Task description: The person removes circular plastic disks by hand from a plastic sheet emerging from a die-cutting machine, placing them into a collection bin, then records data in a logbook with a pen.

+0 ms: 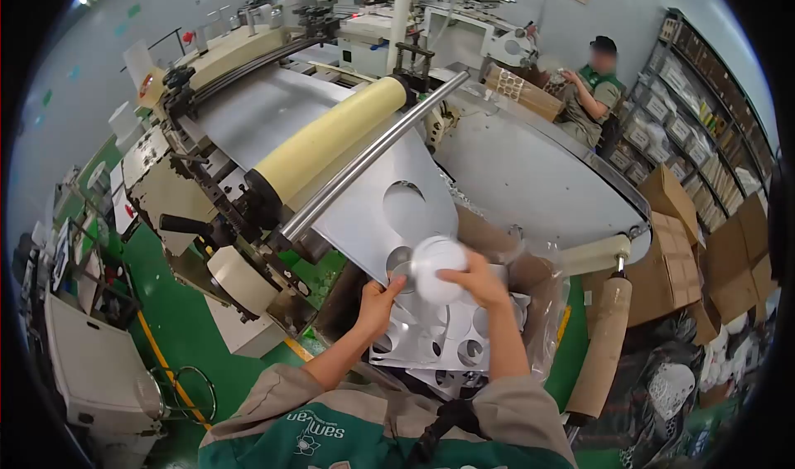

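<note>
A white sheet (356, 212) with round holes hangs from the machine's yellow roller (331, 138) and metal bar (381, 153). My left hand (379, 303) pinches the sheet's edge beside a lower hole. Round white discs (436, 262), blurred by motion, are in my right hand (480, 278), thumb on top, just right of my left hand. Beneath both hands, more sheets with round cutouts (431, 345) lie in a box lined with clear plastic (546, 303).
A person (592, 96) sits at the back right near an open carton (523, 92). Shelves (679, 105) and cardboard boxes (662, 254) stand at the right. A brown roll (600, 345) leans at the lower right. A black machine handle (186, 225) projects at the left.
</note>
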